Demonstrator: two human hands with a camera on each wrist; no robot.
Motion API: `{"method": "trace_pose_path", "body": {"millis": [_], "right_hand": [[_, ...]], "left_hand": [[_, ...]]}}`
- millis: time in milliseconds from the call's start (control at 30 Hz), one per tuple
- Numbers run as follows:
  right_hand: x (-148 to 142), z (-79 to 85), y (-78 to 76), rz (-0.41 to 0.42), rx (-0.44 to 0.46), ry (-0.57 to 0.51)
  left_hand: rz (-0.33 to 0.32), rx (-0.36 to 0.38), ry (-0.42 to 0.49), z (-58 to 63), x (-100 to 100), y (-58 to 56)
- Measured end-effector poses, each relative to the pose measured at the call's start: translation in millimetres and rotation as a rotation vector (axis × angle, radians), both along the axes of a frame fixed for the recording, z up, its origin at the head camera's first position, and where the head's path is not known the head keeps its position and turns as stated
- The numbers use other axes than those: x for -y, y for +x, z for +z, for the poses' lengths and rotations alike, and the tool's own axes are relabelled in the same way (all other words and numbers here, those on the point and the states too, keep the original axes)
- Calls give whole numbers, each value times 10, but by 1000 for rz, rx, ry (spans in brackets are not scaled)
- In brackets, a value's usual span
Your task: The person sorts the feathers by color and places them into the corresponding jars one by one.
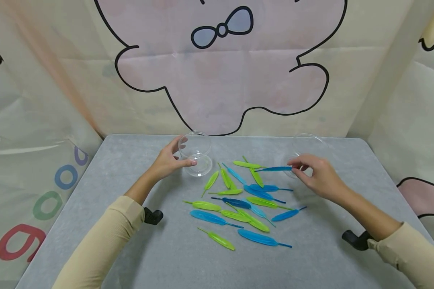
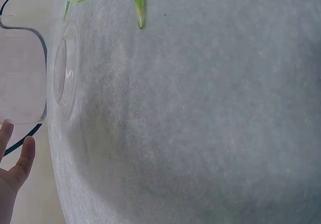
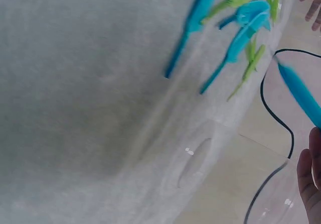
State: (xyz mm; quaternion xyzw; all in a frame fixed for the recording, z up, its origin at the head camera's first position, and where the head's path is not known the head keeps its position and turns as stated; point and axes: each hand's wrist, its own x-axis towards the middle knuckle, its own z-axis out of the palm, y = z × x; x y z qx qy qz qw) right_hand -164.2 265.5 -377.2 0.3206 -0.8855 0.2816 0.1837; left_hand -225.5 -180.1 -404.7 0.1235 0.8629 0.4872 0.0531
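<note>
My right hand (image 1: 316, 176) pinches a blue feather (image 1: 275, 169) by its quill end, its tip pointing left. Behind that hand stands a clear plastic cup (image 1: 309, 142), partly hidden by the fingers. My left hand (image 1: 168, 162) holds another clear cup (image 1: 199, 154) from the left, thumb in front and fingers showing at its far side. Between the hands lie several loose feathers, among them a lime-green feather (image 1: 222, 241) and a bright blue feather (image 1: 258, 237). In the right wrist view the held feather (image 3: 300, 91) rises from the fingertips.
The grey tabletop (image 1: 188, 269) ends at a straight back edge just behind both cups. A printed cloth backdrop (image 1: 267, 80) hangs beyond it, with similar sheets on both sides. Each wrist wears a black camera mount, seen at the left wrist (image 1: 152, 216).
</note>
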Motion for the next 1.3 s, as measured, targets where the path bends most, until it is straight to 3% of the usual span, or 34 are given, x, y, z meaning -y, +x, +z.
{"method": "trace_pose_path", "body": {"millis": [567, 1067, 1300], "right_hand": [[167, 394, -154, 0, 0, -52], [468, 658, -318, -23, -12, -26], [683, 770, -427, 73, -64, -34]], "left_hand": [[-6, -1, -4, -6, 22, -10], [-4, -15, -4, -34, 9, -23], [-5, -32, 7, -57, 19, -14]]}}
